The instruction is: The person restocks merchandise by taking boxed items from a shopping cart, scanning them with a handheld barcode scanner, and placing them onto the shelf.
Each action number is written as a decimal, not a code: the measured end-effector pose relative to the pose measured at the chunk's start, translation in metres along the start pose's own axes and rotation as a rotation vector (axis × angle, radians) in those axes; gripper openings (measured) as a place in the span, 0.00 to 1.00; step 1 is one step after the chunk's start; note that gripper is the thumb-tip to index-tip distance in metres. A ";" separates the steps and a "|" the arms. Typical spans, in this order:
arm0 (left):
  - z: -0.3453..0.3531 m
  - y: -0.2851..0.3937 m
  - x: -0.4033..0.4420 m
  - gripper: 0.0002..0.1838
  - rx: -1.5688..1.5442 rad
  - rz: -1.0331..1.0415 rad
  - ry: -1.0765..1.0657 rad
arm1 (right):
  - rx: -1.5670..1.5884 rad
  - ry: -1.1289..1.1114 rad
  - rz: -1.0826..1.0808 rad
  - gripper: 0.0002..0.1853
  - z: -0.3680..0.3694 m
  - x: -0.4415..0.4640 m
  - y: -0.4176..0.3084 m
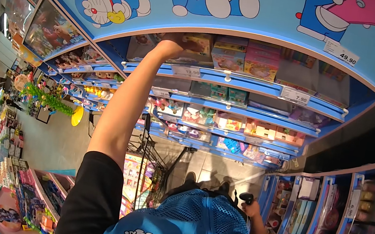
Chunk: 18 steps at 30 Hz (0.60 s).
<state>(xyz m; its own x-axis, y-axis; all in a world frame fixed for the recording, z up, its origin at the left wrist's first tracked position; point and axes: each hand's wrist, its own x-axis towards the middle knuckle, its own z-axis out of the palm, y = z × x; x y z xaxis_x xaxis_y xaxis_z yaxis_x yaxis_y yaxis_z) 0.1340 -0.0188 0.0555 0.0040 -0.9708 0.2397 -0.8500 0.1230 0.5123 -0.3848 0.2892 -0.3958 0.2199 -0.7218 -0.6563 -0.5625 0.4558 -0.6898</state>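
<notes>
My left arm stretches up to the top shelf, and my left hand (174,45) is at a yellow printed box (202,45) there. Its fingers lie in shadow, and I cannot tell whether they grip the box. Beside that box stand small yellow boxes (227,60) and pink boxes (261,65). Low on the right, my right hand (252,209) is closed around a black object with a rounded head (246,197), whose kind I cannot make out. A blue mesh vest (162,233) with a white bear print covers my body.
Lower blue shelves (244,109) hold more boxed toys. On my right stands another shelf unit (319,220) with packaged goods. A black wire shopping cart (145,152) with boxes in it is below my left arm. A blue cartoon sign (276,12) hangs over the shelf.
</notes>
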 end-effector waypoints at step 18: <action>0.058 -0.040 0.007 0.40 0.436 0.064 0.209 | 0.037 0.000 0.041 0.14 0.000 0.005 0.015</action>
<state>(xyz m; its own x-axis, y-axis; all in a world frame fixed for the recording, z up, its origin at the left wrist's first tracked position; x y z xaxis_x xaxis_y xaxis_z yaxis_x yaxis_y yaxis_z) 0.1375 -0.0430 -0.0115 0.0119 -0.8964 0.4430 -0.9932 0.0405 0.1088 -0.3919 0.2926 -0.4088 0.1976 -0.7022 -0.6840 -0.5408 0.5039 -0.6735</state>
